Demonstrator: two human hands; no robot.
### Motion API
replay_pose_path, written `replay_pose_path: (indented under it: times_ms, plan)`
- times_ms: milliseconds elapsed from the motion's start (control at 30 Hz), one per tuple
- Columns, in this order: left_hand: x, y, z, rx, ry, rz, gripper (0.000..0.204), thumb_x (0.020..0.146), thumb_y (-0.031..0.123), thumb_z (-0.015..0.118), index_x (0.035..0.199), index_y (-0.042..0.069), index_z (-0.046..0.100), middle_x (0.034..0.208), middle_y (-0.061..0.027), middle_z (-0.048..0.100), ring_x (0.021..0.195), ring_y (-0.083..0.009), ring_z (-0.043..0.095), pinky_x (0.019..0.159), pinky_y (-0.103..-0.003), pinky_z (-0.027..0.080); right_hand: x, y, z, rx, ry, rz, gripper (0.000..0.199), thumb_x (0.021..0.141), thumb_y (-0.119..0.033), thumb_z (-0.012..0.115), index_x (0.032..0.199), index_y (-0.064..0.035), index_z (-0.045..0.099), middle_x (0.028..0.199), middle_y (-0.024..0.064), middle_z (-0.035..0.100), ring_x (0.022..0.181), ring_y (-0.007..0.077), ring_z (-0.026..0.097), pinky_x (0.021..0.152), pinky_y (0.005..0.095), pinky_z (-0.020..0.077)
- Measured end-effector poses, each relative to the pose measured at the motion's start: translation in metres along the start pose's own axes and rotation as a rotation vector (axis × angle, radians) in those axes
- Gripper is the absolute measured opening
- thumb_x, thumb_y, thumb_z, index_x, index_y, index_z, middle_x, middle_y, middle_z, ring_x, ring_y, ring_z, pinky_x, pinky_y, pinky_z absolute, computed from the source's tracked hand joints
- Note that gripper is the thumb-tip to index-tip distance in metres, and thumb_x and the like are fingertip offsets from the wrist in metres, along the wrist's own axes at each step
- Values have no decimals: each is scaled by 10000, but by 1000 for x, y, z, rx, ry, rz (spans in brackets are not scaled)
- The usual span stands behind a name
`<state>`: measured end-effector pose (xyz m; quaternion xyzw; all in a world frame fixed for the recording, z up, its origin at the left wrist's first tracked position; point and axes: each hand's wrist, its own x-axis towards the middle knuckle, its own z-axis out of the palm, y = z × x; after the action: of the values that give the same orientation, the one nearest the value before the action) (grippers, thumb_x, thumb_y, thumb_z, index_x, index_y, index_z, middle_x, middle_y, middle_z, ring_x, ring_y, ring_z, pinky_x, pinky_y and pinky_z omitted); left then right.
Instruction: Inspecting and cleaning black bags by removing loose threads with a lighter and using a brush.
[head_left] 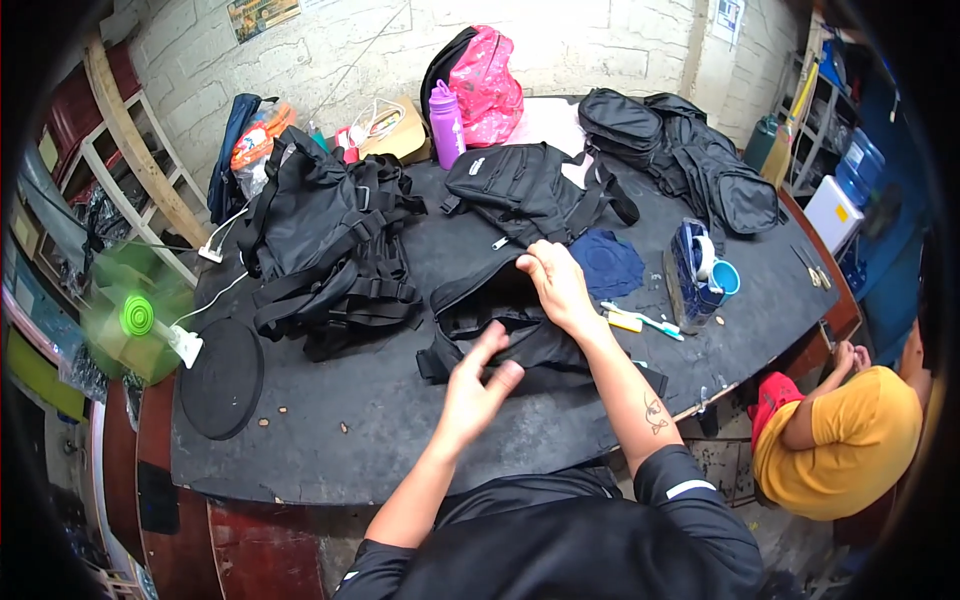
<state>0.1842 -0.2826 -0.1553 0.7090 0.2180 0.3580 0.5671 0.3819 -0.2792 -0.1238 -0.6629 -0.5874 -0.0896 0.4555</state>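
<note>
While right hand [562,290] pinches bag rim [470,279], left hand [474,395] spread, empty, table edge [330,497] near

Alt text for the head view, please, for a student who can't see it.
A person's right hand touches the rim of an open black bag on a dark table, the left hand spread at its opening. Beyond are a pink backpack and purple bottle; a black backpack lies to the left.

A whitewashed concrete-block wall [570,25] rose behind a black-topped worktable [385,420]. At left, a slanting wooden beam [128,140] stood beside a white frame [112,182]; at right, shelving [815,112] stood near a blue panel [905,135]. Grey concrete floor [800,545] showed below.
</note>
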Motion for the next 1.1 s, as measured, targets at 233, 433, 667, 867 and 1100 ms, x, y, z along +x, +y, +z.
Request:
replay_pose_path:
  times_ms: [233, 433, 667, 867, 1100]
  plan:
    - [63, -25, -40, -1212, 412, -385, 273, 837, 101, 522, 1061, -55, 520, 1063, -156, 581, 1017, -288, 557, 932, -407, 442, -69, -73, -4, 401, -149, -328, 379, 730, -272, 716, 991, -24, 596, 904, 100, 602, 867, 243, 579, 789, 353, 456]
    - [36, 17, -29, -991, 71, -96, 443, 807, 3, 529, 1245, -22, 465, 1230, -139, 535, 1146, -249, 515, 998, -400, 399, -56, -38, -15, 1952, 226, 1046, 460, 958, -415, 378, 1141, -27, 546, 1023, 112, 642, 951, 243, 608, 905, 398, 447]
    - [39, -1, -36, -1150, 25, -78, 382, 947, 245, 474, 1225, -17, 492, 1238, -108, 544, 1151, -228, 507, 996, -381, 383, -73, 39, 10, 2431, 177, 819, 205, 921, -114, 492, 1062, 0, 587, 1104, 101, 620, 1027, 239, 591, 949, 397, 447]
    - [29, 10, -38, -1270, -76, -59, 214, 928, 130, 494, 1061, 6, 607, 1100, -98, 633, 1048, -202, 588, 975, -366, 425, -69, 26, 13, 2171, 68, 1001, 263, 924, -145, 472, 1103, 25, 563, 1128, 127, 609, 1064, 242, 575, 990, 415, 408]
    - [26, 39, -20, -1075, -139, 86, 501, 808, 87, 604, 1266, -20, 432, 1234, -110, 524, 1145, -245, 505, 993, -347, 382, -71, 21, 18, 1988, 99, 1202, 250, 949, -174, 433, 1075, -12, 576, 1110, 87, 618, 1050, 234, 579, 990, 399, 408]
